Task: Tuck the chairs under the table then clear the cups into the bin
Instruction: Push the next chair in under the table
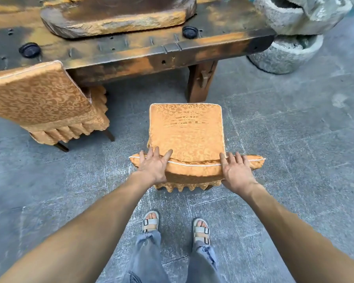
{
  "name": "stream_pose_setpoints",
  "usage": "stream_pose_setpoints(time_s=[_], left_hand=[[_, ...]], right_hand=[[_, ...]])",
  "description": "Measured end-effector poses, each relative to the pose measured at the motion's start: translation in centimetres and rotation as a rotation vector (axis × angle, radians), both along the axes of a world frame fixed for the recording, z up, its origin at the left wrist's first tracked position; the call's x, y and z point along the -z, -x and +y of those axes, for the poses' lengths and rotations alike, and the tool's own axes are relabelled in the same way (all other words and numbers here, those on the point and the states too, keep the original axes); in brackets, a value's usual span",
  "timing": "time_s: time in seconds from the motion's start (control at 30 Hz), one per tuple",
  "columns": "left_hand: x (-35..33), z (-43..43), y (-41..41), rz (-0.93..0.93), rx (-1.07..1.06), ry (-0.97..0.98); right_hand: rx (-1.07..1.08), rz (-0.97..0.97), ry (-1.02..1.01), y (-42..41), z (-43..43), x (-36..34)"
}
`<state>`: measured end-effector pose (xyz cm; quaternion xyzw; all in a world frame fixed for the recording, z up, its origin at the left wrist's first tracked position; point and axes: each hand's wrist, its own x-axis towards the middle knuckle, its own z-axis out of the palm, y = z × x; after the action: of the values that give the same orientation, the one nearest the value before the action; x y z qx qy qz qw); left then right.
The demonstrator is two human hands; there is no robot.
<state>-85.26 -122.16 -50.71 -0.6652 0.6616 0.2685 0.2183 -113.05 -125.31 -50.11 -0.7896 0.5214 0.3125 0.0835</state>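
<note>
A chair with an orange patterned cover (186, 131) stands on the floor in front of me, apart from the dark wooden table (131, 50). My left hand (154, 165) rests on the left part of its backrest top, fingers straight. My right hand (236, 172) rests on the right part, fingers straight, thumb along the front. A second orange chair (41, 101) at the left sits with its seat partly under the table edge. Two black cup lids (29, 50) (190, 32) show on the tabletop; the cups below them are seen only from above.
A thick wooden slab (119, 15) lies on the table. Stacked grey stone basins (288, 52) stand at the table's right end. A table leg (200, 82) stands just beyond the chair. My sandalled feet (176, 227) are on the grey tiled floor.
</note>
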Motion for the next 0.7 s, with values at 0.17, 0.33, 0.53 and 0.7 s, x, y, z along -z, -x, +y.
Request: stream_pose_setpoints(time_s=[0.17, 0.33, 0.53, 0.7], left_hand=[[0.1, -0.5, 1.0, -0.09, 0.003, -0.01], [0.0, -0.5, 1.6, -0.191, 0.024, 0.097], [1.2, -0.2, 1.7, -0.202, 0.058, 0.24], [1.9, -0.7, 0.7, -0.12, 0.099, 0.275]], right_hand=[[-0.071, -0.112, 0.011, 2.2, -1.8, 1.1], [-0.127, -0.269, 0.098, 3.5, -2.2, 2.3], [-0.109, -0.268, 0.232, 3.3, -1.5, 4.2], [-0.231, -0.261, 0.238, 3.7, -2.4, 4.5]])
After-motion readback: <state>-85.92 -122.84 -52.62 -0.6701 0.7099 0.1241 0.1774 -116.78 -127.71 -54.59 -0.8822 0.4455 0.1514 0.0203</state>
